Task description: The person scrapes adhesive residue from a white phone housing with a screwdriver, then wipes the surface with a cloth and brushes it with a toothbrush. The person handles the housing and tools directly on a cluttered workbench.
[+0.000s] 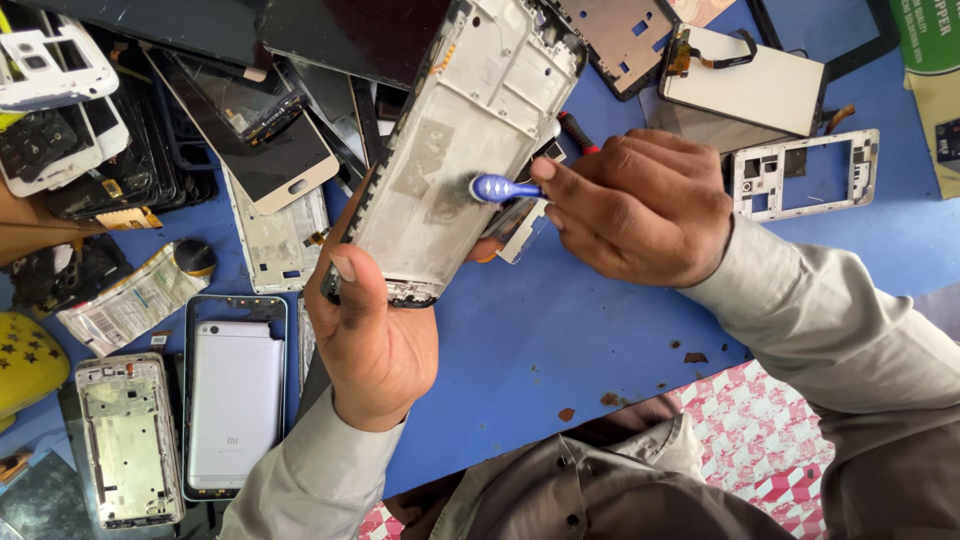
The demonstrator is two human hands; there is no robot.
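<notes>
My left hand grips the lower end of a silver phone frame, holding it tilted above the blue work surface, inner side facing up. My right hand is closed on a small blue-headed brush, whose head rests on the middle of the frame's metal plate. Only the brush's blue head and neck show; its handle is hidden in my fist.
Several phone parts lie around: dark screens stacked at upper left, a silver back cover and a bare frame at lower left, an empty frame and a white display panel at upper right. A red-handled tool lies behind the frame.
</notes>
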